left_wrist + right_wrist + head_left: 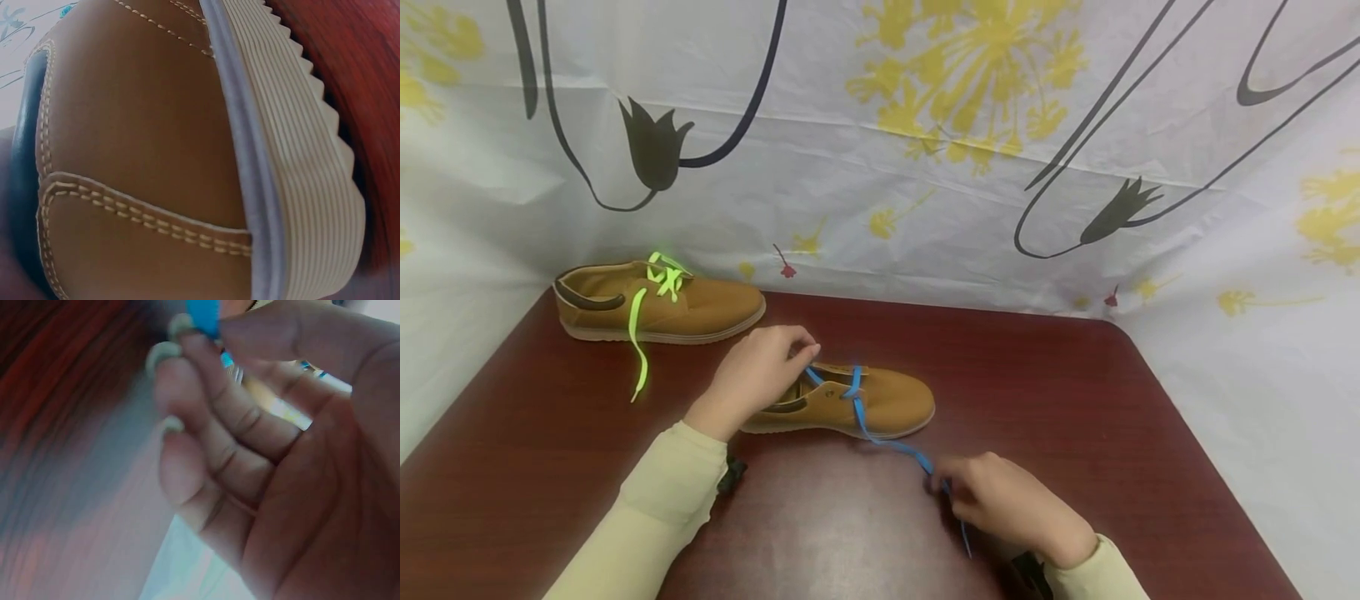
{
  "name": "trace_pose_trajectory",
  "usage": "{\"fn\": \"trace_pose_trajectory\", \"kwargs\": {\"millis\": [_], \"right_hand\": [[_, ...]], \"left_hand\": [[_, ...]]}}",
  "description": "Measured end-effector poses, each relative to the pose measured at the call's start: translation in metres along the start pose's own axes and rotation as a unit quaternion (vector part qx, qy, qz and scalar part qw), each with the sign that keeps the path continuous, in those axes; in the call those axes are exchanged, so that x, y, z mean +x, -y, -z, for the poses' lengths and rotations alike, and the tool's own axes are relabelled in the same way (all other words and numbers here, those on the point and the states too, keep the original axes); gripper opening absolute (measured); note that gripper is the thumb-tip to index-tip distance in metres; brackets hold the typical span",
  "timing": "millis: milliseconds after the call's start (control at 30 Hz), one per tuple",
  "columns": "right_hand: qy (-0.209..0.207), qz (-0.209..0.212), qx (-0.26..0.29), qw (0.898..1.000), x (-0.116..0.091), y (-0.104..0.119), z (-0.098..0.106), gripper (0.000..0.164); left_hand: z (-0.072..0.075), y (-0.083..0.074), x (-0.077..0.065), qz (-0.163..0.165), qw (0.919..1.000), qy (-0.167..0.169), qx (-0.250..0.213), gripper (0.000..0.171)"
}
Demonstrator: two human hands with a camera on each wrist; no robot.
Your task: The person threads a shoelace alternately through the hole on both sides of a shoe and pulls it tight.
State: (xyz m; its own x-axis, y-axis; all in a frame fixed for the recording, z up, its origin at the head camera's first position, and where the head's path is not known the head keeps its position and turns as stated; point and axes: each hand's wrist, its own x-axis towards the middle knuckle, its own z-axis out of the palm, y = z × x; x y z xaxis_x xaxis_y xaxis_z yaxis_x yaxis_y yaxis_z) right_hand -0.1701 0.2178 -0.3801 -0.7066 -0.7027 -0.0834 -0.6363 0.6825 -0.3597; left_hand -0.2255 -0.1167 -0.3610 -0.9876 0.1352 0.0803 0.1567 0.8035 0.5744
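Note:
A tan lace-up shoe stands on the table, toe to the right, with a blue shoelace across its front. Over the shoe's opening, my left hand pinches one end of that lace between thumb and fingertips. The other end runs down over the shoe's side to my right hand, which pinches it low above the table; its tip dangles below the fingers. In the right wrist view, thumb and fingers meet on the blue lace. The left wrist view shows the shoe's stitched side and ridged sole up close.
A matching tan shoe with a neon-green lace stands at the table's back left. One end of that lace trails onto the dark red table. A white patterned cloth hangs behind and along the sides.

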Motion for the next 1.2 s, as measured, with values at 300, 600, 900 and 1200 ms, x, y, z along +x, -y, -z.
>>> {"fn": "trace_pose_trajectory", "kwargs": {"millis": [300, 600, 900, 1200], "right_hand": [[0.028, 0.03, 0.095, 0.995, 0.004, 0.002, 0.003, 0.028], [0.031, 0.018, 0.078, 0.996, 0.009, 0.004, -0.004, 0.016], [-0.007, 0.056, 0.042, 0.997, 0.007, -0.001, 0.006, 0.017], [-0.075, 0.124, -0.036, 0.989, -0.008, -0.006, -0.011, 0.039]], "left_hand": [[0.001, 0.0, 0.0, -0.004, 1.0, 0.007, 0.002, 0.025], [0.004, -0.002, -0.001, -0.046, 0.9986, 0.027, 0.001, 0.022], [0.01, -0.001, 0.003, -0.107, 0.9928, 0.054, 0.005, 0.014], [0.005, -0.002, 0.003, -0.109, 0.9926, 0.052, 0.015, 0.012]]}}
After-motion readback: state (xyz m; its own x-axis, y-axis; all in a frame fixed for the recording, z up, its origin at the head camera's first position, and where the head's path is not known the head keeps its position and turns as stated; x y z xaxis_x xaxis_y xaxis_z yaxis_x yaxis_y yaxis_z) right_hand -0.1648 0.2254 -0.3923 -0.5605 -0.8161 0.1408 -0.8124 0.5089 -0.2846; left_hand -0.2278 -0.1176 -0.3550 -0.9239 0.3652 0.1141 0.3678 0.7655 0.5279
